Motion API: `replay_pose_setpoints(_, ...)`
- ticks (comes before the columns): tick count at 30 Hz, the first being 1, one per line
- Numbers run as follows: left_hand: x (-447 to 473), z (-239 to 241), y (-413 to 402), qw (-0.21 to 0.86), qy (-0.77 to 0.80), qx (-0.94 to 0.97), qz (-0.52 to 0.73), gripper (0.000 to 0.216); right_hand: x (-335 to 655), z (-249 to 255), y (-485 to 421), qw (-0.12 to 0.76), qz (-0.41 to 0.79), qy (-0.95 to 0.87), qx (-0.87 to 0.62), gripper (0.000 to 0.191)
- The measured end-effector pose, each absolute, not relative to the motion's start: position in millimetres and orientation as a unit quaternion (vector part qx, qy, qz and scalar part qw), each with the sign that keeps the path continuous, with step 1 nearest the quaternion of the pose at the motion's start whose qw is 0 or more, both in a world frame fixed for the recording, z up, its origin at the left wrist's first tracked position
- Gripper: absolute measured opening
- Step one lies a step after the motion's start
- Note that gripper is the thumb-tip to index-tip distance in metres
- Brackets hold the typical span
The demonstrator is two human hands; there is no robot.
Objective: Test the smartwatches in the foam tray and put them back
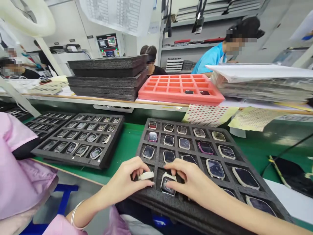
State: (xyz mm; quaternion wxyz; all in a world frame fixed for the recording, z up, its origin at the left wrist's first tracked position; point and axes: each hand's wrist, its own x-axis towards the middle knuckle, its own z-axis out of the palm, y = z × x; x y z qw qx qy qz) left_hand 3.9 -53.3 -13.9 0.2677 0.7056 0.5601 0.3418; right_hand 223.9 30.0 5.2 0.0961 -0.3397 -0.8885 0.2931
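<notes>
A black foam tray (144, 143) with rows of watch cases lies on the green belt before me. My left hand (127, 181) pinches a white watch case (146, 176) on its edge over the tray's near left pocket. My right hand (193, 181) is curled over a silver-rimmed watch case (167, 186) in the neighbouring pocket, fingertips on its rim. Other pockets hold dark-faced watch cases (215, 168).
A second black tray (110, 153) of watch cases sits to the left. Behind are stacked black foam trays (107, 76), a red compartment tray (181, 86), sticker sheets (207, 114) and stacked clear trays (259, 83). Other people sit across the bench. A pink sleeve (17, 169) is at left.
</notes>
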Motion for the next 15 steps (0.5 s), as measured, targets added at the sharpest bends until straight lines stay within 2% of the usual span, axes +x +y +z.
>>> replay_pose_setpoints(2, 6.8, -14.8, -54.4, 0.29, 0.53, 0.698, 0.384, 0.008, 225.5, 12.0, 29.4, 0.084, 0.327, -0.884, -0.322, 0.009)
replay_pose_setpoints(6, 16.0, -10.9, -47.4, 0.411, 0.445, 0.613, 0.508, 0.005, 226.6, 32.8, 27.9, 0.111, 0.421, -0.867, -0.243, 0.006)
replay_pose_setpoints(11, 30.1, 0.8, -26.9, 0.559, 0.345, 0.455, 0.601, 0.013, 223.2, 40.3, 38.4, 0.15, 0.627, -0.724, -0.245, 0.023)
replay_pose_setpoints(15, 40.2, 1.7, -11.3, 0.611, 0.311, 0.374, 0.625, 0.022, 222.6, 28.4, 45.5, 0.175, 0.649, -0.661, -0.334, 0.034)
